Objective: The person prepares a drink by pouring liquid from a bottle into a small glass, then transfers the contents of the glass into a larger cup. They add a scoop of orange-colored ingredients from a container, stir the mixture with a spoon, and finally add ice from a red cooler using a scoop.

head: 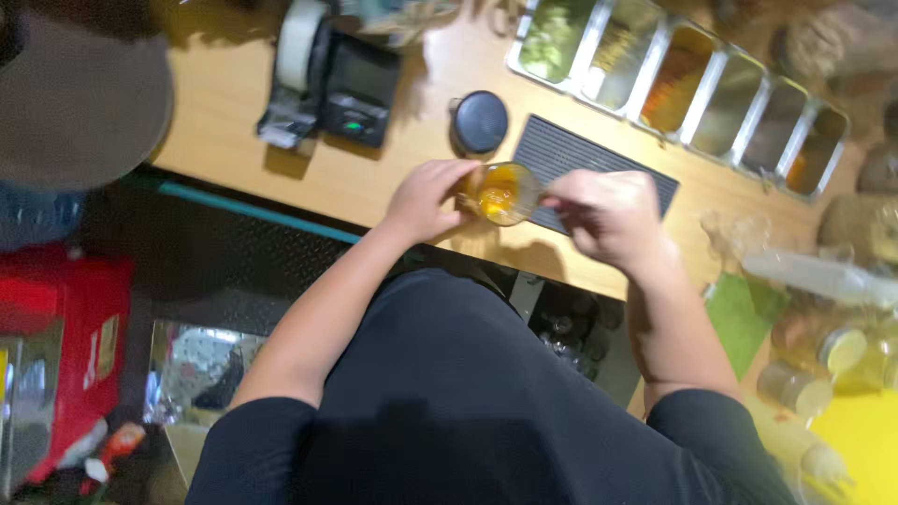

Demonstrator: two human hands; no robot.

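Left hand gripping glass of orange liquid at counter edge; right hand pinched at rim, contents unclear. Spill risk if nudged.

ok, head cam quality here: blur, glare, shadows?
Head view: soft all over, motion smear strongest on the right hand; left hand holds a glass of amber liquid; glare on the metal container row; dim and murky below the counter edge.
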